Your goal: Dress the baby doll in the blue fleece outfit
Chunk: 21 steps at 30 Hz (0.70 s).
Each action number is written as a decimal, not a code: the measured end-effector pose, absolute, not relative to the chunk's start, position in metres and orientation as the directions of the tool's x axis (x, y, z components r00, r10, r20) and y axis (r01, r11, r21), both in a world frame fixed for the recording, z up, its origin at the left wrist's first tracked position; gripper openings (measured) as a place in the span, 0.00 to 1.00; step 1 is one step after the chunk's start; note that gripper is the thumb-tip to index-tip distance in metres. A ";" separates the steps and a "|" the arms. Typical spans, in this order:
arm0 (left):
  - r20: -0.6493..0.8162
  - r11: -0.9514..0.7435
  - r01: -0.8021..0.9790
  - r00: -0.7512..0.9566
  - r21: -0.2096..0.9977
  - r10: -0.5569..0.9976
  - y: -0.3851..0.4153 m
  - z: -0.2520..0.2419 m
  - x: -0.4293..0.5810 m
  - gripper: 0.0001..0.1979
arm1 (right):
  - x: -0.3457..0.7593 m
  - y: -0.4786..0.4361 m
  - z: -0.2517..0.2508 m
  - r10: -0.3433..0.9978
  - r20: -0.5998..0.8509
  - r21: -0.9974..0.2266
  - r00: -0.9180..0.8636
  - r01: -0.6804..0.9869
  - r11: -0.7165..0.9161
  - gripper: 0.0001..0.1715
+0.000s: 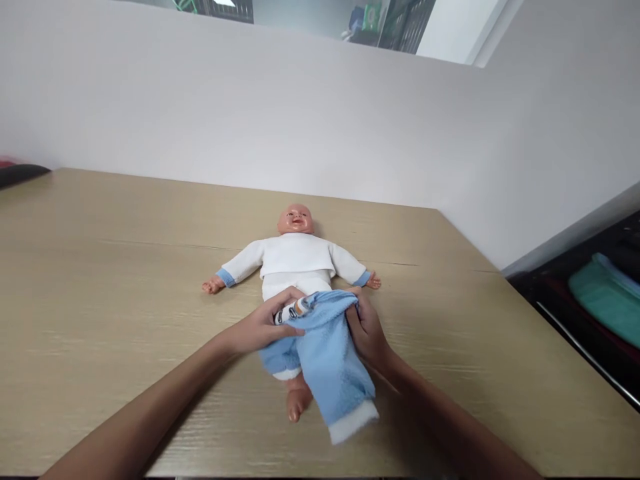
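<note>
A baby doll [296, 253] lies on its back on the table, head away from me and arms spread. It wears a white long-sleeved top with blue cuffs. Over its lower body are light blue trousers [330, 360] with white hems; one bare foot [297, 400] sticks out of the left leg, while the other leg hangs toward me with no foot showing. My left hand [267, 323] grips the waistband beside a patterned white patch [293, 311]. On the opposite side, my right hand [369, 330] pinches the waistband's edge, its fingertips partly inside the fabric.
The wooden table [125, 300] meets a pale wall [225, 107] behind the doll. Beyond the right edge, a teal cloth [607, 300] rests on something dark. A dark object [23, 175] shows at the far left. High in the wall is a window [310, 20].
</note>
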<state>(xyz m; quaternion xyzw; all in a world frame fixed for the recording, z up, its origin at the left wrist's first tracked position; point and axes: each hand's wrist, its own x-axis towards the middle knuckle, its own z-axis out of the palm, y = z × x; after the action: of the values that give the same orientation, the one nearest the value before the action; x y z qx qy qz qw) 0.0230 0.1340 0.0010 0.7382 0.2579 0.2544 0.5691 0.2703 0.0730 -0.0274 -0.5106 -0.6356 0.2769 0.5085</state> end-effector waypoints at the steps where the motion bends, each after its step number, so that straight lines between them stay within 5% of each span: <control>1: 0.069 -0.208 0.106 0.719 0.972 0.691 0.136 -0.001 0.022 0.20 | 0.269 0.077 -0.025 0.920 0.391 -0.852 0.036 0.391 0.347 0.21; 5: 0.019 -0.151 0.128 0.702 0.980 0.712 0.140 -0.008 0.019 0.20 | 0.263 0.087 -0.021 0.908 0.413 -0.860 0.069 0.358 0.364 0.18; 11: 0.062 -0.221 0.182 0.621 0.958 0.781 0.126 -0.002 0.033 0.20 | 0.267 0.098 -0.038 0.985 0.110 -0.990 0.132 0.105 0.096 0.24; 21: 0.236 -0.376 0.318 0.401 0.870 0.885 0.135 -0.005 0.046 0.10 | 0.266 0.113 -0.051 0.995 0.068 -0.993 0.068 -0.096 0.074 0.27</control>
<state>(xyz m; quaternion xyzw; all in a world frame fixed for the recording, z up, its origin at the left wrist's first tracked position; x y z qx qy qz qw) 0.0458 0.1350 -0.0053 0.7431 0.4047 0.3684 0.3851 0.2657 0.1127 -0.0506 -0.4725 -0.4757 0.4896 0.5574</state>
